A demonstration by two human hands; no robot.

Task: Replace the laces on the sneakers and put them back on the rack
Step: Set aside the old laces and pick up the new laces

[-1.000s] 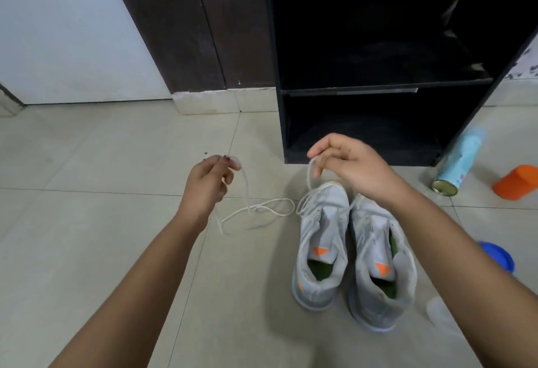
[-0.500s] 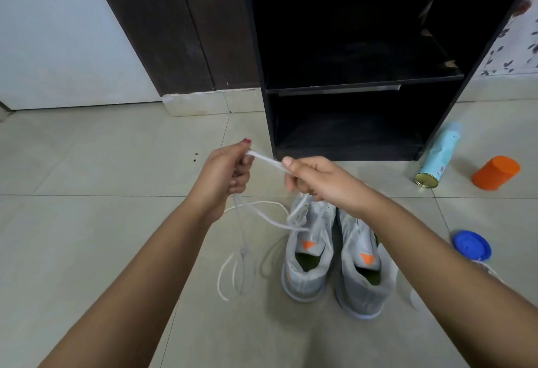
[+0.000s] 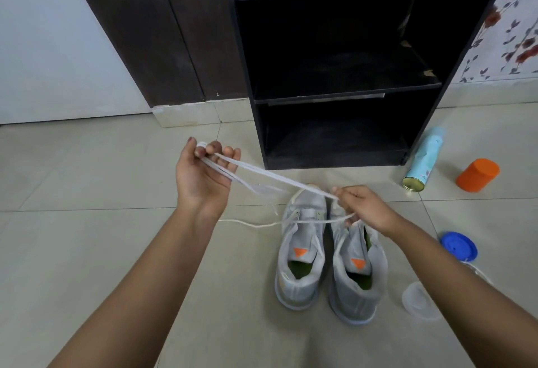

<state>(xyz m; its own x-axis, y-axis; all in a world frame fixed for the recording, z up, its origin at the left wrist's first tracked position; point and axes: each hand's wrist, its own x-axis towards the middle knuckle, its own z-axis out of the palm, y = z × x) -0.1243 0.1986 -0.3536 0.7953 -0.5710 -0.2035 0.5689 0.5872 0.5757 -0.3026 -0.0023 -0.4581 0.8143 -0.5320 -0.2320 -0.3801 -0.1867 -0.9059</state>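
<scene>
Two strands of lace (image 3: 270, 177) stretch between your left grip (image 3: 203, 175) and right grip (image 3: 361, 207), both pinching it, sneakers (image 3: 329, 257) just below.

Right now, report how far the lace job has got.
Done: both sneakers stand on the floor, apparently unlaced. In hand: the left hand and right hand stretch a white lace between them. Left: thread laces into both sneakers, then set them in the rack, whose visible shelves hold no shoes.

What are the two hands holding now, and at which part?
Both hold one white shoelace: left hand grips its gathered loops, right hand pinches the strands.
</scene>
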